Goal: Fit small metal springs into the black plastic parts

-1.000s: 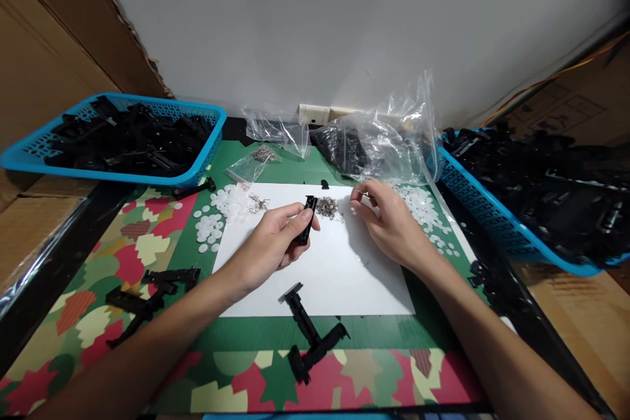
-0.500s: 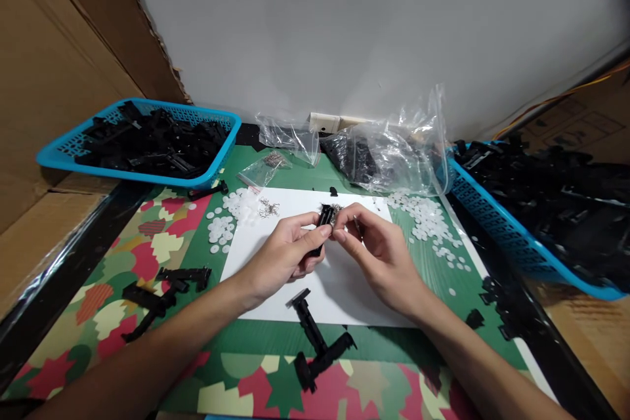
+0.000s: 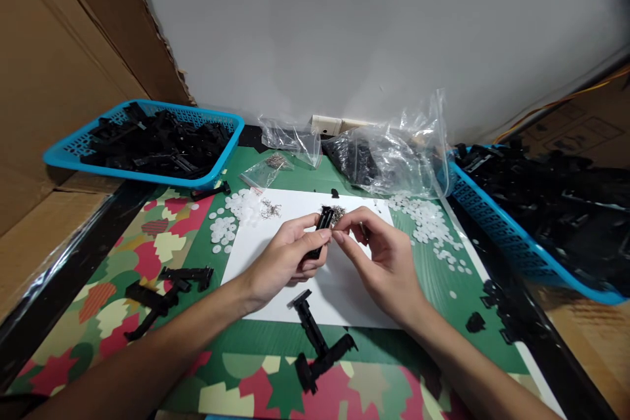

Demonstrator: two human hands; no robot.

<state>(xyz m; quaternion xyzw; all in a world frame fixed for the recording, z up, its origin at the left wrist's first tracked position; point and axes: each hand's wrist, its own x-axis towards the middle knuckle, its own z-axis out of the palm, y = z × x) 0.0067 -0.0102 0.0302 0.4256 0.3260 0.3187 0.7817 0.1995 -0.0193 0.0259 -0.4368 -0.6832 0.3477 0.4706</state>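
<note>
My left hand [image 3: 290, 248] is closed around a narrow black plastic part [image 3: 322, 226], tilted with its far end up, above a white sheet of paper [image 3: 275, 305]. Beside it my right hand [image 3: 377, 249] pinches thumb and forefinger together close to the part's right side. Whatever lies between those fingertips is too small to make out. A pile of small metal pieces [image 3: 338, 213], perhaps springs, shows just behind the hands, and another small heap of metal pieces [image 3: 270, 209] lies to the left. Nearer me rests a black plastic assembly [image 3: 319, 348].
White discs lie in a left pile [image 3: 224, 230] and a right pile [image 3: 428, 220]. A left blue basket [image 3: 123, 174] and a right blue basket [image 3: 512, 236] hold black parts. Clear bags [image 3: 394, 157] stand along the wall. More black parts [image 3: 157, 295] lie at left.
My right hand's fingers have shifted slightly and bent more, staying near the black part. My left hand keeps its hold. The whole view has moved slightly.
</note>
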